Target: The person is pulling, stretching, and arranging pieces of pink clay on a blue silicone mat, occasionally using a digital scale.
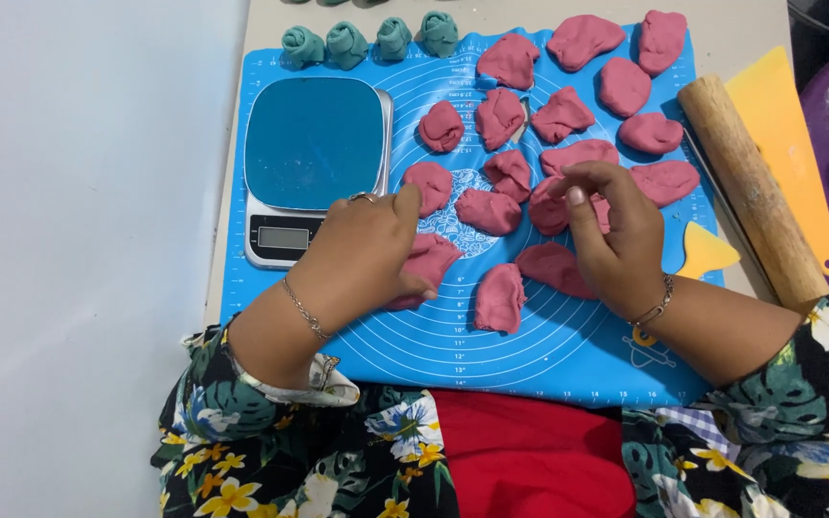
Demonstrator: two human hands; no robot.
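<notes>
1 head-worn camera looks steeply down, close over the tabletop (750, 24), its near edge hidden beneath the blue mat (530, 355).

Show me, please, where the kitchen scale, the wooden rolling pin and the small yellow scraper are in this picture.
kitchen scale (314, 142): head view, middle of its blue weighing plate.
wooden rolling pin (748, 187): head view, middle of its shaft.
small yellow scraper (705, 251): head view, centre of its blade.

Bench (741, 29): beige top, evenly lit. White wall or panel (79, 240): flat, plain, runs along the bench's left edge. Dark area beyond the bench's right edge.
</notes>
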